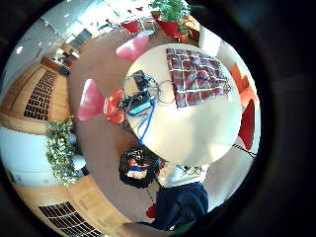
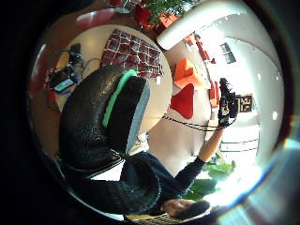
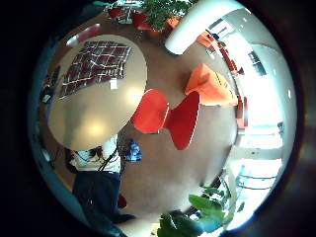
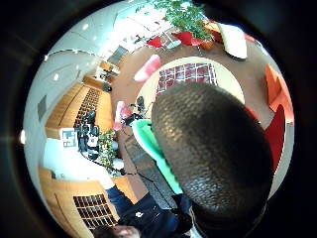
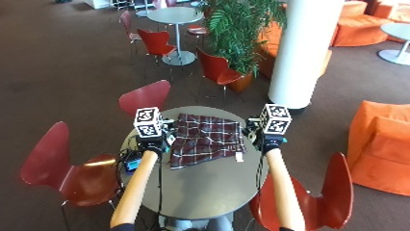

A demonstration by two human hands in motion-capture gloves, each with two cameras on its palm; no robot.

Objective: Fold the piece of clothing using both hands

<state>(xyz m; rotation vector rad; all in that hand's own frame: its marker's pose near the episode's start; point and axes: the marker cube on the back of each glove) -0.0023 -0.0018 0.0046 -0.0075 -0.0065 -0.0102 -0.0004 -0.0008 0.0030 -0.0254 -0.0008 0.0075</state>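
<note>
Both hands (image 5: 156, 139) (image 5: 266, 139) hover above the flat garment (image 5: 205, 139).

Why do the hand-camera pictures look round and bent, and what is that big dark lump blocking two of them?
Palm views: very wide lenses curve the round table and darken the edges. Both thumb side views: the lump is the glove's own thumb, close to the lens, hiding part of the plaid clothing. Outside view: straighter, clothing lies flat and unblocked.

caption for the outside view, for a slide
Both gloved hands raised above a round table where plaid shorts lie flat, unfolded.
</note>
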